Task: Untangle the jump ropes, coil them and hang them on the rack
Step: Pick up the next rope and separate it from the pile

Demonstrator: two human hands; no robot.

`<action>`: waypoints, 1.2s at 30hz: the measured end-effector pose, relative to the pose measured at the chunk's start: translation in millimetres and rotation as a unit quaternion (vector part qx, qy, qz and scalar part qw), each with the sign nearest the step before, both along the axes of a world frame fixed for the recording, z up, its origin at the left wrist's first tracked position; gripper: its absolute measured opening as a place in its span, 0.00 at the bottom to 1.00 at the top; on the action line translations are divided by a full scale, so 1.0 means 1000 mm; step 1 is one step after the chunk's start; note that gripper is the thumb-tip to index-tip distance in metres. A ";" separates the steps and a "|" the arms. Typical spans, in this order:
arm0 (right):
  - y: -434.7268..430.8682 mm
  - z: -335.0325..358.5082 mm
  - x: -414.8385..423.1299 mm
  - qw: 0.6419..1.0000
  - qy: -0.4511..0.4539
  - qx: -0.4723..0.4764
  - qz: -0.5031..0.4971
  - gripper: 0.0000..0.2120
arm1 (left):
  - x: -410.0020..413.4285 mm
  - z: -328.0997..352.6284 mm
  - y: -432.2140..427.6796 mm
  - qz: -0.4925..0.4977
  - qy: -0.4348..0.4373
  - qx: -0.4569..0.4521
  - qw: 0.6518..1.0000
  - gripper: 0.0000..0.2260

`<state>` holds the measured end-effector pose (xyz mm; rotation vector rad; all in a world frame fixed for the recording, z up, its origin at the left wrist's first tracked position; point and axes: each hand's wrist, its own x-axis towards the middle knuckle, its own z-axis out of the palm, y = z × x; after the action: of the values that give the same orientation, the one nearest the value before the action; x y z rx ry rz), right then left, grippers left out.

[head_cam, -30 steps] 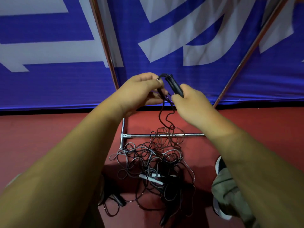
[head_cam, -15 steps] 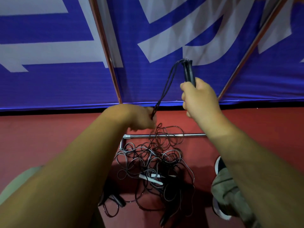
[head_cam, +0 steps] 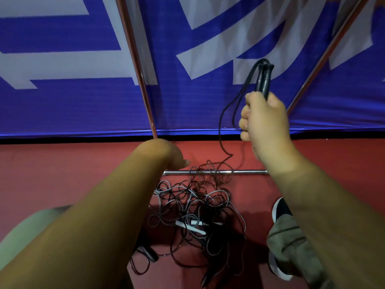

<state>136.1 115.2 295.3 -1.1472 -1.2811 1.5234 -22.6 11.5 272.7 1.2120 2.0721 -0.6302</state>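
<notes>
A tangle of thin black and grey jump ropes (head_cam: 195,207) lies on the red floor in front of the rack's low horizontal bar (head_cam: 248,172). My right hand (head_cam: 265,124) is raised and grips two black handles (head_cam: 263,80) side by side. Their black cords hang down from the handle tops into the pile. My left hand (head_cam: 177,158) points down toward the pile's far left edge, apart from the hanging cords. Its fingers are mostly hidden behind the wrist. White handles (head_cam: 192,225) lie in the middle of the tangle.
Two slanted metal rack poles, the left pole (head_cam: 135,59) and the right pole (head_cam: 325,57), rise in front of a blue and white banner (head_cam: 62,105). My shoe (head_cam: 280,209) and trouser leg (head_cam: 291,238) stand right of the pile. A black handle (head_cam: 148,253) lies at the pile's lower left.
My right hand lifted the black handles higher and to the right. My left hand slid down the cord, came off it and dropped toward the pile.
</notes>
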 end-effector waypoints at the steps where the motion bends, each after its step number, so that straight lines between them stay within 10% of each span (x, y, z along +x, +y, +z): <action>1: 0.001 -0.001 0.000 1.000 -0.016 -0.004 0.010 0.05 | -0.001 -0.001 0.003 -0.004 -0.013 0.025 1.000 0.33; 5: 0.002 -0.014 0.000 0.984 -0.140 0.068 0.086 0.08 | -0.009 -0.010 0.020 0.064 -0.149 0.243 0.956 0.34; 12: -0.001 -0.008 0.005 0.912 -0.304 0.188 0.200 0.14 | -0.011 0.001 0.031 0.146 -0.367 0.492 0.776 0.23; 15: -0.001 -0.007 0.007 0.893 -0.355 0.185 0.208 0.14 | -0.013 0.011 0.028 0.192 -0.420 0.514 0.723 0.09; 26: 0.001 -0.023 0.005 0.827 -0.450 0.232 0.244 0.16 | -0.005 0.011 0.028 0.274 -0.480 0.513 0.657 0.12; 36: -0.002 -0.022 0.001 0.880 -0.364 0.157 0.260 0.06 | -0.004 0.014 0.035 0.435 -0.548 0.502 0.508 0.13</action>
<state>137.2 113.5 273.5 -1.2624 -2.4101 1.1699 -27.0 46.3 286.5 0.4544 1.3363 1.6376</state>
